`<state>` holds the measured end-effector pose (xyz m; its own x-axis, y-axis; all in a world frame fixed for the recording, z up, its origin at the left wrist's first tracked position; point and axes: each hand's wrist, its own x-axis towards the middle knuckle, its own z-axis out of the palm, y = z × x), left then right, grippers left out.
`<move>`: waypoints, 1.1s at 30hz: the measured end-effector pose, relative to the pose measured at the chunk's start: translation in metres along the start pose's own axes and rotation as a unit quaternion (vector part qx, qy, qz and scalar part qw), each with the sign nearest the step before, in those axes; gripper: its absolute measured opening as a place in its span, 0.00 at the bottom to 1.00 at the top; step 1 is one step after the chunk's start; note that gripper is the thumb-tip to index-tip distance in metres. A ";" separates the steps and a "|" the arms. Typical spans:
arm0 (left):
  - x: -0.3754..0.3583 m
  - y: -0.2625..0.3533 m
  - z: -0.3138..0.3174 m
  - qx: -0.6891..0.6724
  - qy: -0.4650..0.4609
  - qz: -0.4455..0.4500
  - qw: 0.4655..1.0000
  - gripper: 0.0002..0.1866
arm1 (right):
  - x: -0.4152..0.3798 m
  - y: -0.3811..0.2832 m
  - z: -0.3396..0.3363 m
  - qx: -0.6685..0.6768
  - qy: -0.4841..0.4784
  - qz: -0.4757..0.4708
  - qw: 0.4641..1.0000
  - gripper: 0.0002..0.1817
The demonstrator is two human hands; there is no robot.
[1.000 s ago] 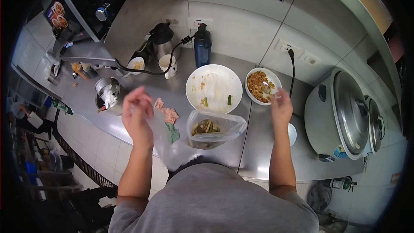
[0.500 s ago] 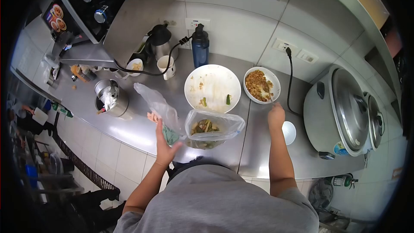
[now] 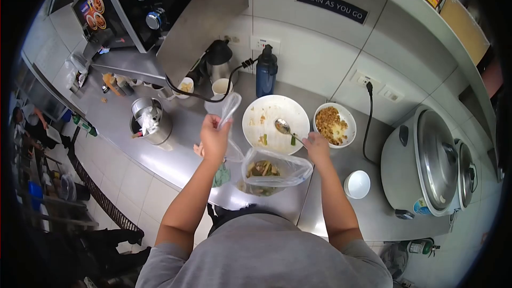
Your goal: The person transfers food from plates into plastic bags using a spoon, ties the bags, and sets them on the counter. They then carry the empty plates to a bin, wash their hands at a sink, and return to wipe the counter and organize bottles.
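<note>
My left hand [image 3: 215,137] is closed on the upper part of a clear plastic bag [image 3: 230,108], left of the plate. My right hand [image 3: 317,148] holds a metal spoon [image 3: 284,127], its bowl over the large white plate [image 3: 255,113] that has scraps of food on it. An open plastic bag of vegetables [image 3: 264,170] stands in front of the plate. Right of the plate is a white bowl [image 3: 334,125] of brown, crumbly food. A green cloth [image 3: 222,175] lies beside my left forearm.
At the right are a small white bowl [image 3: 357,184] and a large rice cooker [image 3: 421,160]. Behind the plate stands a blue bottle [image 3: 265,72]. A metal container [image 3: 152,122] is at the left, and a person [image 3: 34,122] is at the far left.
My right hand has moved the spoon from the food bowl to above the plate. My left hand, open before, has risen and taken hold of the clear bag. The view has shifted.
</note>
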<state>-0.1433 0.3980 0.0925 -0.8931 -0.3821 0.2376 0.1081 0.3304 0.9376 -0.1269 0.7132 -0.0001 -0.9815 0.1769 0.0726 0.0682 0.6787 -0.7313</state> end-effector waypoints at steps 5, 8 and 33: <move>-0.015 0.082 0.061 -0.286 -0.117 0.065 0.949 0.15 | -0.037 -0.147 -0.046 0.300 -0.044 -0.077 0.950 0.20; -0.015 0.093 0.093 -0.299 -0.138 0.101 0.939 0.16 | -0.038 -0.142 -0.037 0.196 -0.007 -0.098 0.976 0.16; -0.102 -0.005 0.221 0.188 -0.744 -0.143 0.626 0.08 | -0.038 0.104 -0.128 -0.193 0.024 0.076 0.978 0.06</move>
<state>-0.1494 0.6257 0.0075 -0.3016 0.6611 -0.6870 -0.0087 0.7186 0.6954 -0.0599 0.8685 0.0080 -0.9457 0.3243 0.0210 0.2849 0.8586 -0.4262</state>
